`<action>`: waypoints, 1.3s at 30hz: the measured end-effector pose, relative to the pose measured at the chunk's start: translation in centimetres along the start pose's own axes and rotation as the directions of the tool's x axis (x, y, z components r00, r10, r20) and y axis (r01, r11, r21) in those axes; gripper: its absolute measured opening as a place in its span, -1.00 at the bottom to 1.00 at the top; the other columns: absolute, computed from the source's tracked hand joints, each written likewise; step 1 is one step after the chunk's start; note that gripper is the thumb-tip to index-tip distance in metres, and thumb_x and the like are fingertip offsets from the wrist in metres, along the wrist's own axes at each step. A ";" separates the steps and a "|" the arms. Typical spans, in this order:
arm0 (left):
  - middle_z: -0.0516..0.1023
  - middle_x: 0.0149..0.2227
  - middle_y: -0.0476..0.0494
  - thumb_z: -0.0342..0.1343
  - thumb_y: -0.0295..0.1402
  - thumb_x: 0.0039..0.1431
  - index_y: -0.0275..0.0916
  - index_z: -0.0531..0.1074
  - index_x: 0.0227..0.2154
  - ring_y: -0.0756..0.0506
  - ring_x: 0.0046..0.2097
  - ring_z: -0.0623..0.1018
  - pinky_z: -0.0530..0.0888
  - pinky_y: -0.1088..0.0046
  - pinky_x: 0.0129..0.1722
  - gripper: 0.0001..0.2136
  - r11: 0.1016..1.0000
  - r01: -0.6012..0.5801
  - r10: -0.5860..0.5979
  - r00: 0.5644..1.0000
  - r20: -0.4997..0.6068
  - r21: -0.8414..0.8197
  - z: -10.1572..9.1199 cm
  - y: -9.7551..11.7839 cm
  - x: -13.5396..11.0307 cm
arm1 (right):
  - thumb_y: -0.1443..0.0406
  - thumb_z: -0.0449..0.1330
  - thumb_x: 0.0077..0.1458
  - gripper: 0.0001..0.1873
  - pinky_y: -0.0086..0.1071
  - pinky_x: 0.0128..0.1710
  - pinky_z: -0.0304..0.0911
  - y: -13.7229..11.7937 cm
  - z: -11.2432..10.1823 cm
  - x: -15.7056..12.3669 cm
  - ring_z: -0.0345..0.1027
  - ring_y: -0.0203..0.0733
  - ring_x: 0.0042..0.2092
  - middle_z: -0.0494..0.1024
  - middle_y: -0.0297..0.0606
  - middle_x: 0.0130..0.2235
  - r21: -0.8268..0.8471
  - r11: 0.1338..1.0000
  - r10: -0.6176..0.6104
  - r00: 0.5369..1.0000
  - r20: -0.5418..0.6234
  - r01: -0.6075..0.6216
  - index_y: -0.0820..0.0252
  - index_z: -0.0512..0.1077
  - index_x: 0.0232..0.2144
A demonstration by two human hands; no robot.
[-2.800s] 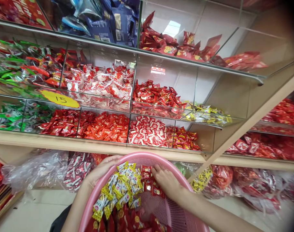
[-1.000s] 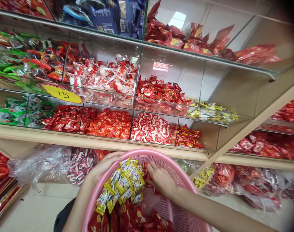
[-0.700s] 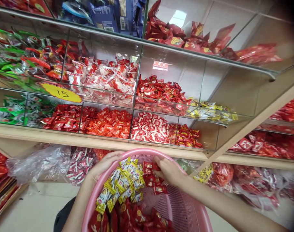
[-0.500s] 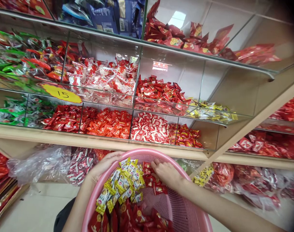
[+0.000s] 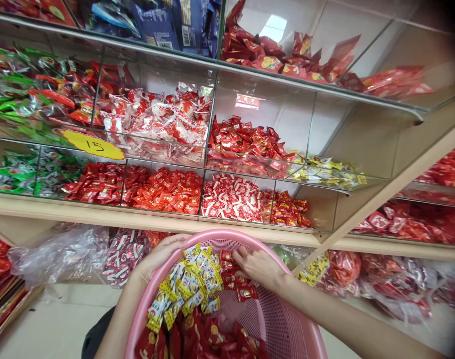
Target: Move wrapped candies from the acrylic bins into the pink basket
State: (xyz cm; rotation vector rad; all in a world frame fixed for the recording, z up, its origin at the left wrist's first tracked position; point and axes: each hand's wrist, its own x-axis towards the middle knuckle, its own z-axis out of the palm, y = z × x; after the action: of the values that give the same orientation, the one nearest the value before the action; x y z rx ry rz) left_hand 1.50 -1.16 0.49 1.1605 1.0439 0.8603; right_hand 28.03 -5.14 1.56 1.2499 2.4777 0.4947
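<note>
A round pink plastic basket (image 5: 287, 329) sits low in the middle of the view, in front of the sweet shelves. My left hand (image 5: 158, 259) grips its far left rim, fingers curled over the edge. My right hand (image 5: 259, 267) reaches inside, fingers bent and pressed onto small red wrapped candies (image 5: 236, 284). A heap of yellow-and-white wrapped candies (image 5: 190, 286) lies between both hands. More red packets (image 5: 208, 339) fill the near part of the basket.
Glass-fronted shelf bins (image 5: 201, 199) hold red, white, green and yellow sweets. A yellow price tag (image 5: 92, 145) reads 15. Clear plastic bags (image 5: 59, 254) of sweets lie under the wooden shelf edge (image 5: 137, 224), more bags (image 5: 380, 284) to the right.
My right hand rose to the basket's far rim with red candies, then settled back down onto the red pile. The left hand stayed on the rim.
</note>
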 end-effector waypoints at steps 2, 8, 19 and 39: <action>0.48 -0.18 -0.09 0.14 -0.21 -0.13 -0.21 0.45 -0.30 -0.14 -0.10 0.42 0.34 0.49 -0.13 -0.71 1.000 0.007 -0.007 1.000 0.005 -0.008 0.0 0.0 0.0 | 0.07 -0.02 0.08 -0.59 -0.43 -0.54 0.18 0.1 -0.2 -0.2 0.39 -0.19 -0.42 0.37 -0.13 -0.25 0.007 1.000 -0.007 1.000 -0.004 0.007 0.23 0.18 -0.12; 0.48 -0.17 -0.10 0.14 -0.23 -0.13 -0.21 0.46 -0.30 -0.14 -0.08 0.41 0.31 0.49 -0.08 -0.72 1.000 0.002 -0.002 1.000 0.009 -0.013 -0.2 0.0 0.0 | 0.12 0.04 0.06 -0.66 -0.39 -0.49 0.23 -0.3 -0.9 -1.3 0.40 -0.13 -0.41 0.42 -0.15 -0.32 0.073 0.989 0.121 0.991 0.051 -0.125 0.28 0.27 -0.22; 0.48 -0.18 -0.10 0.13 -0.26 -0.09 -0.22 0.45 -0.29 -0.12 -0.09 0.41 0.30 0.50 -0.08 -0.73 0.999 -0.012 0.013 0.999 0.037 -0.032 -0.2 -0.3 0.2 | 0.43 0.01 0.05 -0.78 -0.40 -0.46 0.24 -1.1 -1.6 -1.0 0.42 -0.08 -0.33 0.48 -0.05 -0.32 0.149 0.946 0.258 0.946 0.194 -0.289 0.35 0.29 -0.20; 0.46 -0.12 -0.09 0.15 -0.27 -0.13 -0.21 0.46 -0.27 -0.11 -0.05 0.40 0.29 0.51 -0.08 -0.71 0.999 0.044 -0.045 0.999 -0.029 -0.007 -0.1 0.2 0.2 | 0.45 -0.01 0.06 -0.77 -0.31 -0.41 0.31 -4.0 -0.2 -2.0 0.43 -0.07 -0.32 0.52 -0.08 -0.38 0.219 0.934 0.229 0.942 0.244 -0.283 0.30 0.46 -0.36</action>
State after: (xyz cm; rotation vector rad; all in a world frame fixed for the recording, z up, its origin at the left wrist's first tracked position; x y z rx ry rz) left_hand 1.47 -0.94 0.64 1.1186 1.0865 0.8469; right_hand 26.29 -9.01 0.22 1.6465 2.2559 0.0944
